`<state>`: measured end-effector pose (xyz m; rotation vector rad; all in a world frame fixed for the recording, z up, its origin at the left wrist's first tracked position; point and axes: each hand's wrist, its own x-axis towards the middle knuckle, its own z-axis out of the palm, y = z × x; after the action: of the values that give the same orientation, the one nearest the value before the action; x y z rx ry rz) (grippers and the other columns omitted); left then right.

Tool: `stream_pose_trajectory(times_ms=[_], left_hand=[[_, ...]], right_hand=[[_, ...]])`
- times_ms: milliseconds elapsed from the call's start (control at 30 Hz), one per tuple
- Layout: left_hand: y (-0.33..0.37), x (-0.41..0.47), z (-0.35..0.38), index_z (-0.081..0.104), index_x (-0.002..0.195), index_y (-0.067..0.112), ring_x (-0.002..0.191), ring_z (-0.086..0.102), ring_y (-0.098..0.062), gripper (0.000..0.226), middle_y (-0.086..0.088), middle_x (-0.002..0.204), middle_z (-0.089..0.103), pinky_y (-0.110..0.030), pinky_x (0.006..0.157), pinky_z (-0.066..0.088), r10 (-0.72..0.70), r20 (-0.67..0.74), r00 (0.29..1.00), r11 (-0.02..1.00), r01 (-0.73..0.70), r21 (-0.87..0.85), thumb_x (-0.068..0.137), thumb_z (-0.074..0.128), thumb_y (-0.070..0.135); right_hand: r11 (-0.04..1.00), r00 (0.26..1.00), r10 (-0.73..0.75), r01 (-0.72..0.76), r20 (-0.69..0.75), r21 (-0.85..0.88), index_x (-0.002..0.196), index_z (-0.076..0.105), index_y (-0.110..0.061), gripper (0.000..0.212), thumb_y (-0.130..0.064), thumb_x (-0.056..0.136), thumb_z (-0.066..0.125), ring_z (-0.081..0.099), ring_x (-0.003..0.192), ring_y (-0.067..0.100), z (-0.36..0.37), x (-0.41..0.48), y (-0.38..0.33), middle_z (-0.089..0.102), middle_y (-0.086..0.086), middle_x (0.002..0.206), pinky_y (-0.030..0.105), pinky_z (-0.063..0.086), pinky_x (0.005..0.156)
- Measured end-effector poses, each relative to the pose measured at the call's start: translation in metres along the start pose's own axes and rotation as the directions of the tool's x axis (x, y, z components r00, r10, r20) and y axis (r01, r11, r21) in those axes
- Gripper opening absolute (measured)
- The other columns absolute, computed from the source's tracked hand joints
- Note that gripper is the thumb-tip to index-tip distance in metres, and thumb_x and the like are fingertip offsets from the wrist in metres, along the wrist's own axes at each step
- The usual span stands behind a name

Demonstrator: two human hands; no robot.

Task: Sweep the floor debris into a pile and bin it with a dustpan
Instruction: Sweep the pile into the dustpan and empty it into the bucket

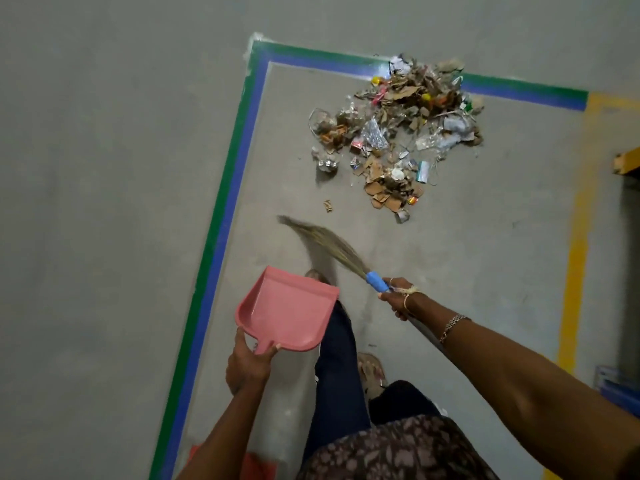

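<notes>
A pile of debris (398,129), cardboard scraps, plastic wrappers and foil, lies on the grey concrete floor ahead, partly over the taped corner. One small scrap (328,206) sits apart, nearer to me. My left hand (247,367) grips the handle of an empty pink dustpan (287,310), held above the floor with its mouth facing the pile. My right hand (398,297) is closed on the blue-collared handle of a grass broom (332,245). Its bristles point up-left, short of the pile and blurred.
Green and blue floor tape (221,216) forms a corner around the work area, and a yellow line (576,244) runs down the right. My legs and feet (372,370) stand just behind the dustpan. A wooden edge (627,162) and a blue object (620,388) sit at the right border.
</notes>
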<state>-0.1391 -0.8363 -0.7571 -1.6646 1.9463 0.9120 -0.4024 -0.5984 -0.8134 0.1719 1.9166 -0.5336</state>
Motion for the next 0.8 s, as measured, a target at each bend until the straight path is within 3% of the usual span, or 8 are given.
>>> stream_pose_trajectory(times_ms=[167,300,367,467,633,700,767,800], left_hand=[[0.046,0.059,-0.026,0.027,0.159,0.025,0.115,0.064,-0.04,0.109,-0.018,0.129,0.066,-0.05,0.091,0.055,0.006,0.053,0.999,0.999,-0.008,0.038,0.072,0.084,0.058],[0.096,0.084,-0.051,0.03,0.158,0.024,0.114,0.065,-0.038,0.105,-0.015,0.125,0.069,-0.045,0.089,0.054,0.051,0.073,0.996,0.997,-0.055,0.048,0.074,0.086,0.052],[0.116,0.091,-0.062,0.032,0.158,0.021,0.115,0.065,-0.037,0.102,-0.014,0.126,0.07,-0.044,0.09,0.052,0.078,0.093,0.993,0.994,-0.085,0.071,0.075,0.087,0.048],[0.144,0.103,-0.072,0.032,0.158,0.021,0.114,0.065,-0.037,0.103,-0.014,0.125,0.07,-0.046,0.09,0.053,0.128,0.108,0.986,0.983,-0.141,0.117,0.075,0.086,0.05],[0.18,0.115,-0.066,0.03,0.158,0.021,0.116,0.063,-0.04,0.105,-0.015,0.128,0.068,-0.046,0.087,0.052,0.143,0.11,0.984,0.96,-0.165,0.225,0.075,0.085,0.052],[0.193,0.115,-0.056,0.029,0.159,0.021,0.116,0.063,-0.04,0.103,-0.016,0.128,0.068,-0.044,0.085,0.051,0.155,0.116,0.981,0.945,-0.182,0.272,0.076,0.084,0.052],[0.203,0.11,-0.044,0.029,0.159,0.021,0.116,0.063,-0.04,0.101,-0.016,0.128,0.067,-0.043,0.083,0.051,0.16,0.129,0.979,0.926,-0.194,0.325,0.078,0.082,0.053],[0.208,0.107,-0.037,0.03,0.158,0.022,0.116,0.063,-0.04,0.1,-0.016,0.128,0.068,-0.044,0.083,0.051,0.153,0.13,0.98,0.921,-0.189,0.341,0.078,0.082,0.053]], right_hand=[[0.993,0.971,0.086,-0.103,-0.221,-0.064,0.134,0.053,-0.026,0.043,-0.026,0.091,0.058,0.065,0.058,0.029,-0.036,0.035,-0.057,0.062,0.011,0.1,0.033,0.056,0.047],[0.997,0.914,0.075,-0.083,-0.398,-0.002,0.125,0.054,-0.027,0.036,-0.034,0.089,0.055,0.069,0.058,0.031,-0.083,0.051,-0.094,0.066,0.009,0.095,0.044,0.062,0.061],[0.996,0.884,0.079,-0.046,-0.462,0.082,0.125,0.052,-0.029,0.037,-0.035,0.089,0.054,0.068,0.056,0.03,-0.104,0.048,-0.106,0.066,0.009,0.092,0.043,0.062,0.057],[0.987,0.861,0.034,0.049,-0.507,0.151,0.121,0.053,-0.031,0.027,-0.032,0.094,0.054,0.064,0.05,0.027,-0.134,0.036,-0.118,0.062,0.008,0.082,0.032,0.055,0.043],[0.979,0.9,-0.124,0.181,-0.417,0.098,0.128,0.052,-0.036,0.033,-0.029,0.096,0.055,0.058,0.047,0.022,-0.169,0.028,-0.106,0.061,0.008,0.075,0.03,0.051,0.044],[0.984,0.93,-0.176,0.175,-0.324,-0.031,0.137,0.05,-0.031,0.041,-0.03,0.096,0.056,0.058,0.06,0.02,-0.184,0.036,-0.082,0.065,0.008,0.092,0.037,0.056,0.06],[0.969,0.961,-0.189,0.148,-0.204,-0.199,0.148,0.041,-0.025,0.054,-0.032,0.097,0.056,0.058,0.081,0.023,-0.2,0.039,-0.052,0.062,0.014,0.122,0.041,0.054,0.078],[0.952,0.971,-0.195,0.153,-0.14,-0.266,0.151,0.038,-0.024,0.057,-0.032,0.097,0.056,0.056,0.086,0.023,-0.208,0.04,-0.037,0.059,0.015,0.13,0.04,0.052,0.08]])
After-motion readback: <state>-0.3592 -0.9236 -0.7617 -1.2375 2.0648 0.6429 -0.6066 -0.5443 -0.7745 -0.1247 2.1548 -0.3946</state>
